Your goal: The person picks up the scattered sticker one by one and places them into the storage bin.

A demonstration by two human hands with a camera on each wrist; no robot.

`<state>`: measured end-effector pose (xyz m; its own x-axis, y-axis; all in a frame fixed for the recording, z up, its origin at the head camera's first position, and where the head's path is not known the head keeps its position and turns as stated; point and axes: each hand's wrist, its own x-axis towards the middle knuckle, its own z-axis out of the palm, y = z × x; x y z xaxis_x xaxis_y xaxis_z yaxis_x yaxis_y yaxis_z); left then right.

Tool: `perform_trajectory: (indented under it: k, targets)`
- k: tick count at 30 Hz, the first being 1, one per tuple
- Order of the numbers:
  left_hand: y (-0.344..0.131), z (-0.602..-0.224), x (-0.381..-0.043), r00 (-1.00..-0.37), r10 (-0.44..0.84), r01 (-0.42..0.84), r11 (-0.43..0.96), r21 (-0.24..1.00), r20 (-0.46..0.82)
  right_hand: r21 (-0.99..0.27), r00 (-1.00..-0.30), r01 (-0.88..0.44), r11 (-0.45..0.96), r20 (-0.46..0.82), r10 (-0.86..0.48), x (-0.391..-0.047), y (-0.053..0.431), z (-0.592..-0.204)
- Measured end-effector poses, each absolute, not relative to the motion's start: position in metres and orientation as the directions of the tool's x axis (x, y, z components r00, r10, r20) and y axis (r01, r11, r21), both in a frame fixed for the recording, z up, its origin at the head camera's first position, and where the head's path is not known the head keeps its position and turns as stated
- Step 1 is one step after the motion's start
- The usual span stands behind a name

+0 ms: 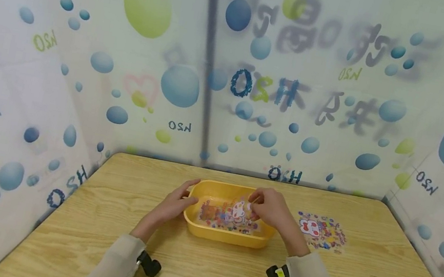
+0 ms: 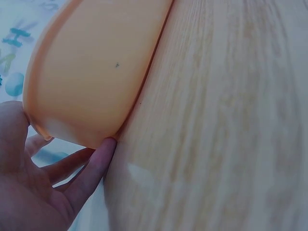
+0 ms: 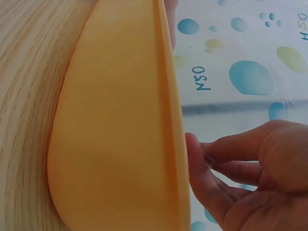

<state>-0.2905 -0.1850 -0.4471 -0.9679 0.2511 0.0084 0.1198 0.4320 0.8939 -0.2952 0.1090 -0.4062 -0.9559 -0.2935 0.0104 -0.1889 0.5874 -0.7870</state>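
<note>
A yellow plastic basin (image 1: 227,237) stands on the wooden table, with many small colourful stickers (image 1: 213,213) and a white cartoon-animal sticker (image 1: 238,211) inside. My left hand (image 1: 172,204) holds the basin's left end, thumb over the rim and fingers against the outer wall; the left wrist view shows those fingers (image 2: 98,161) under its corner. Over the right part of the basin, my right hand (image 1: 271,208) has thumb and fingertips pinched together. Between them is a small, partly hidden sticker (image 3: 208,161), seen just past the rim in the right wrist view.
To the right of the basin, another spread of colourful stickers (image 1: 332,234) lies on the table (image 1: 215,276), with a white bunny sticker (image 1: 310,227) at its left. A curtain (image 1: 233,125) printed with bubbles hangs behind the table and along both sides.
</note>
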Motion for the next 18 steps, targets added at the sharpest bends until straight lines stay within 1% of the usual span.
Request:
perform_trajectory:
  k: [7,11,15,18]
  targets:
    - [-0.190,-0.467,-0.302,-0.977,0.214,0.104,0.417,0.903,0.014,-0.766,-0.959,-0.176,0.618,-0.008,-0.283,-0.296,0.105,-0.408]
    - [-0.190,-0.468,-0.302,-0.982,0.190,0.101,0.422,0.901,0.021,-0.746,-0.950,-0.196,0.636,-0.018,-0.313,-0.296,0.103,-0.408]
    - [-0.189,-0.469,-0.304,-0.982,0.187,0.097,0.422,0.901,0.018,-0.728,-0.944,-0.191,0.659,-0.048,-0.328,-0.296,0.104,-0.405]
    - [-0.188,-0.469,-0.305,-0.984,0.178,0.082,0.423,0.903,0.006,-0.690,-0.934,-0.197,0.697,-0.085,-0.348,-0.300,0.103,-0.402]
